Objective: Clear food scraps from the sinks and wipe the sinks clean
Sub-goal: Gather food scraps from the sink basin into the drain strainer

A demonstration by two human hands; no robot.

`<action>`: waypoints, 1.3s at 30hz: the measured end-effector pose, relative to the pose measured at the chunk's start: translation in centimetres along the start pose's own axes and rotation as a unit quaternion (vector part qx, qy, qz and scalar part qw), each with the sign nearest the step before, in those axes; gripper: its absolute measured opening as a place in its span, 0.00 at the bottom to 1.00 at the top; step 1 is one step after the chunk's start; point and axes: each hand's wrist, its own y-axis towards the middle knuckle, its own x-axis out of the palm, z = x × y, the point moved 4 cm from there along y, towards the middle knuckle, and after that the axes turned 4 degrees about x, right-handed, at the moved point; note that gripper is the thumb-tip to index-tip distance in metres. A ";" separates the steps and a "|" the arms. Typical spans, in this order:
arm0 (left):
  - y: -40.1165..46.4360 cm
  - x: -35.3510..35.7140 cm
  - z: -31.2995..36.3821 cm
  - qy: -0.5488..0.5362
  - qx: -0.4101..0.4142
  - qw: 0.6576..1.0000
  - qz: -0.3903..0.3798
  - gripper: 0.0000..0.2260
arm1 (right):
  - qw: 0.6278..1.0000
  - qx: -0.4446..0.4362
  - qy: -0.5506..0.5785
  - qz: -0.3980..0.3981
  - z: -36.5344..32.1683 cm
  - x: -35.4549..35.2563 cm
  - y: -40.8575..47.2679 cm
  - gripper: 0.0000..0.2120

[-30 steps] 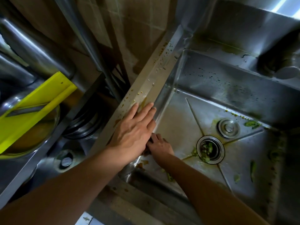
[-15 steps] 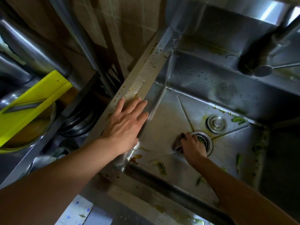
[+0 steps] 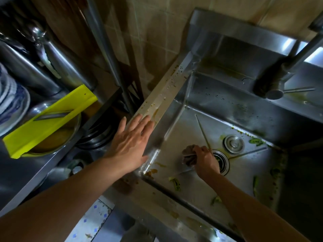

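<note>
Sink (image 3: 201, 130) basin lies under the right hand (image 3: 205, 160), which grips a brownish cloth (image 3: 187, 157) beside the drain (image 3: 222, 162). Green scraps (image 3: 175, 183) lie nearby. Left hand (image 3: 130, 143) rests flat, fingers straight, on the sink's rim; a yellow slicer (image 3: 47, 121) sits farther left.

Two bare forearms in view, no sleeves reaching the wrists. Left hand (image 3: 130, 145) and right hand (image 3: 206, 160) ungloved (no rings, watch or bands visible). Tendons raised across the left hand's back.
</note>
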 end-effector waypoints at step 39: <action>10.7 -4.6 -4.5 -0.100 0.020 0.990 0.096 0.41 | 0.982 -0.021 0.164 0.089 -12.7 -19.7 19.5 0.28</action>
